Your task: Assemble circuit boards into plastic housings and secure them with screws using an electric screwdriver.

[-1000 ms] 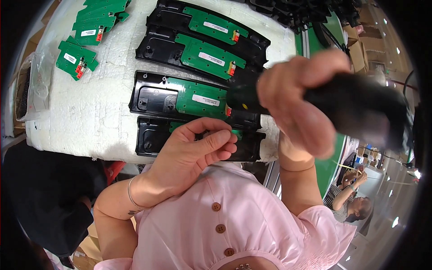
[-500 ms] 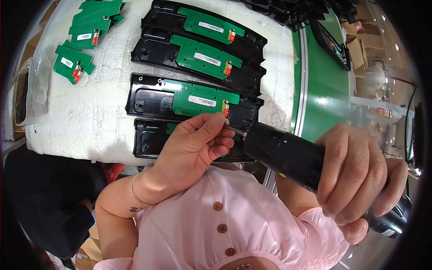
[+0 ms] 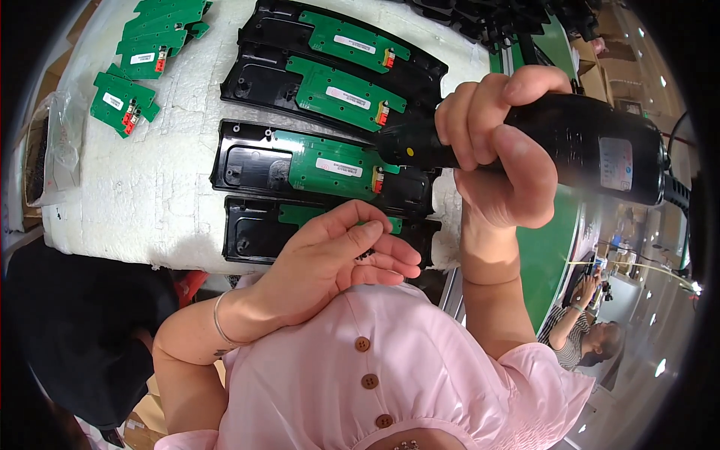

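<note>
White, seamed work surface (image 3: 165,195) spread from 9 to 12 o'clock; green surface (image 3: 544,262) ran at 3; co-worker (image 3: 574,341) in stripes at 4. Right hand (image 3: 499,157), 2 o'clock, was wrapped tight round a black power driver (image 3: 585,146), nose at the green board (image 3: 322,180) in the third black panel (image 3: 247,161) down. Left hand (image 3: 322,259), near centre, was half-curled, fingers spread under tiny dark pieces (image 3: 365,255). Driver tip was hard to make out; contact unclear. Left hand covered part of the lowest panel (image 3: 251,229); heaped black parts (image 3: 480,19), 1 o'clock, were cut off.
</note>
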